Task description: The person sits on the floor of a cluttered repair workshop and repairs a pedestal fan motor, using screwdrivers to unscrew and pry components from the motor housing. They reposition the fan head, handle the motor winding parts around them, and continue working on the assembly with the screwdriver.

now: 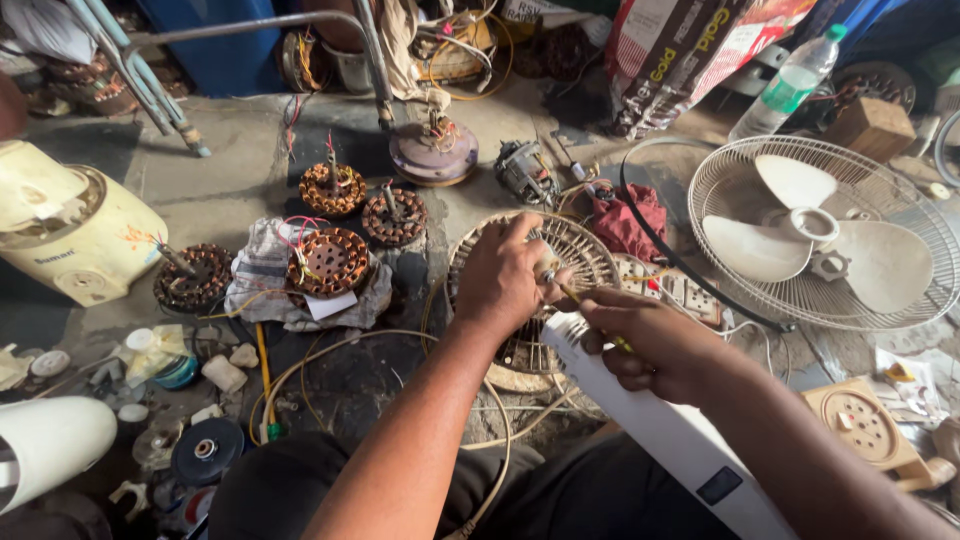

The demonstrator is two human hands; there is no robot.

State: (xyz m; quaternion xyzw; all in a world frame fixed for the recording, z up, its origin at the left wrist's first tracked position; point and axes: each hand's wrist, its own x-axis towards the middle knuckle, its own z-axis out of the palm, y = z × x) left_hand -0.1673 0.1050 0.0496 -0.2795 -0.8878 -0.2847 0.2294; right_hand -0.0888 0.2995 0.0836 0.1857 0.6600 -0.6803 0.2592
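My left hand (505,275) grips a small part at the top end of a long white fan column (665,430) that lies across my lap. My right hand (650,345) holds a yellow-handled screwdriver (590,310) with its tip against that same part. Both hands hover over a round wire fan guard (580,255) lying on the ground.
Several copper-wound motor stators (330,262) sit on the floor to the left, one on a rag. A white fan guard with blades (825,232) lies at the right. A red cloth (630,222), a plastic bottle (790,85), a cream appliance body (70,230) and loose wires surround me.
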